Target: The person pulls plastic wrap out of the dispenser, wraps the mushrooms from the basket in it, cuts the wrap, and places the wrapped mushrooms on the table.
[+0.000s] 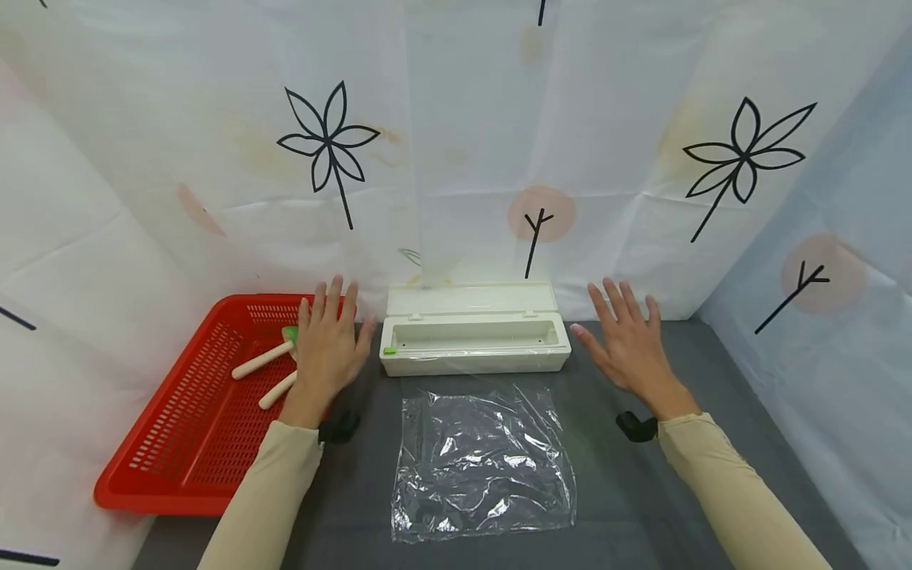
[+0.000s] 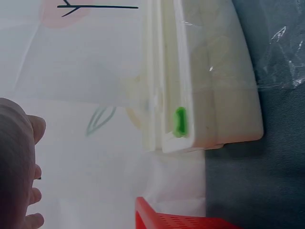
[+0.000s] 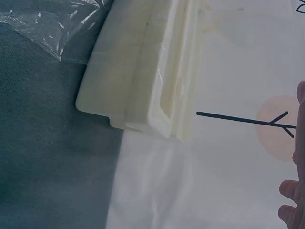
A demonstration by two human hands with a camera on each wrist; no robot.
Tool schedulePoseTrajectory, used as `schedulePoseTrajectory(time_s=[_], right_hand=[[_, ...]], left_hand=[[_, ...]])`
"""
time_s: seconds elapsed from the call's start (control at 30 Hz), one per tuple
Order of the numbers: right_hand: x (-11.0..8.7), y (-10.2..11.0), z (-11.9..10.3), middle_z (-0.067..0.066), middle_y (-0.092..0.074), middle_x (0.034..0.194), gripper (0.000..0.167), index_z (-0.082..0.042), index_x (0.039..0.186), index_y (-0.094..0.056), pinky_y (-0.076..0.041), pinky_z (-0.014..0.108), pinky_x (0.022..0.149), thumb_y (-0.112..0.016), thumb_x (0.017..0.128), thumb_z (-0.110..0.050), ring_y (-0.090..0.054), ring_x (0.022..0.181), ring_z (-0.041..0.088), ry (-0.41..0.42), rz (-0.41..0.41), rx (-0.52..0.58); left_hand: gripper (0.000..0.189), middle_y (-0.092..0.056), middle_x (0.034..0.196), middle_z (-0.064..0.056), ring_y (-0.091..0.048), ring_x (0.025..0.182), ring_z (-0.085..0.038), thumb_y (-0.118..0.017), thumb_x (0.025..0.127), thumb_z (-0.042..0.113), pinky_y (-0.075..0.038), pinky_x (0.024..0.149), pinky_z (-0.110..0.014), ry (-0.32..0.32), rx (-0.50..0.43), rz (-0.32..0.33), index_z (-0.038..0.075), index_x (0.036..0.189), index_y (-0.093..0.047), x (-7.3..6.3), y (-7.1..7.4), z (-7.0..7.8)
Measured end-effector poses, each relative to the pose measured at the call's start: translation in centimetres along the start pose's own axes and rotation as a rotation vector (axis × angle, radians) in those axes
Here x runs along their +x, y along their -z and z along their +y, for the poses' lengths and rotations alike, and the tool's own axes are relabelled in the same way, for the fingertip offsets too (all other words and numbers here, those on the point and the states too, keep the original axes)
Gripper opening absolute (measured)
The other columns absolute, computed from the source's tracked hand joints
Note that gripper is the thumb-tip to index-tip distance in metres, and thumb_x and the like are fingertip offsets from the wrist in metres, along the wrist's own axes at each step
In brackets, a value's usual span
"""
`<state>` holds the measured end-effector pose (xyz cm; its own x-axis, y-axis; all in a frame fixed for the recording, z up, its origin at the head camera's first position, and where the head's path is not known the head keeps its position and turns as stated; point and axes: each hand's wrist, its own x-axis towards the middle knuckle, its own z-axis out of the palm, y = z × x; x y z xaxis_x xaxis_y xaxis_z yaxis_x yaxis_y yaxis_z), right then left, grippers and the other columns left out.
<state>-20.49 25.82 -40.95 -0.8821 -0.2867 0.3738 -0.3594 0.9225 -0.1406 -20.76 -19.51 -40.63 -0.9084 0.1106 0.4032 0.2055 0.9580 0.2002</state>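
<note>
A cream plastic-wrap dispenser box (image 1: 476, 364) stands at the back of the table with its lid (image 1: 473, 298) raised. A small green slider (image 2: 180, 122) sits at its left end. Clear plastic wrap (image 1: 484, 467) runs from the box's front and lies crinkled on the table. My left hand (image 1: 328, 348) hovers left of the box with fingers spread, overlapping the red basket's edge in the head view. On the other side, my right hand (image 1: 630, 348) is held up beside the box's right end, fingers spread too. Neither hand holds anything.
A red plastic basket (image 1: 178, 396) stands at the left, holding tools with pale handles (image 1: 262, 360), one with a green part. Dark grey cloth (image 1: 613, 507) covers the table. White printed curtains (image 1: 470, 142) hang behind and on both sides.
</note>
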Motion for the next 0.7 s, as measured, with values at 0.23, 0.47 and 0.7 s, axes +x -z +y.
schedulePoseTrajectory(time_s=[0.23, 0.47, 0.7], right_hand=[[-1.3, -1.0, -0.3, 0.026, -0.030, 0.159, 0.072, -0.003, 0.158, -0.031, -0.009, 0.069, 0.113, -0.046, 0.105, -0.051, -0.022, 0.147, 0.045, 0.013, 0.028, 0.046], [-2.6, -2.1, -0.6, 0.027, -0.038, 0.152, 0.068, -0.003, 0.155, -0.036, -0.017, 0.070, 0.109, -0.052, 0.104, -0.045, -0.031, 0.141, 0.046, 0.022, 0.058, 0.105], [-3.8, -3.0, -0.9, 0.028, -0.043, 0.146, 0.064, -0.004, 0.153, -0.039, -0.020, 0.069, 0.106, -0.059, 0.102, -0.038, -0.037, 0.136, 0.047, 0.012, 0.074, 0.131]], left_hand=[[0.066, -0.027, 0.162, -0.025, -0.019, 0.150, -0.045, -0.050, 0.104, 0.040, -0.012, 0.119, -0.061, 0.000, -0.020, -0.004, 0.000, 0.155, -0.035, -1.3, -1.0, 0.2], [0.065, -0.033, 0.158, -0.026, -0.027, 0.146, -0.046, -0.054, 0.103, 0.035, -0.019, 0.117, -0.062, -0.017, -0.060, 0.015, -0.002, 0.154, -0.037, -2.7, -2.1, 0.6], [0.064, -0.035, 0.157, -0.027, -0.031, 0.144, -0.047, -0.055, 0.103, 0.035, -0.022, 0.116, -0.063, -0.005, -0.084, 0.000, -0.002, 0.153, -0.039, -4.2, -2.6, 1.0]])
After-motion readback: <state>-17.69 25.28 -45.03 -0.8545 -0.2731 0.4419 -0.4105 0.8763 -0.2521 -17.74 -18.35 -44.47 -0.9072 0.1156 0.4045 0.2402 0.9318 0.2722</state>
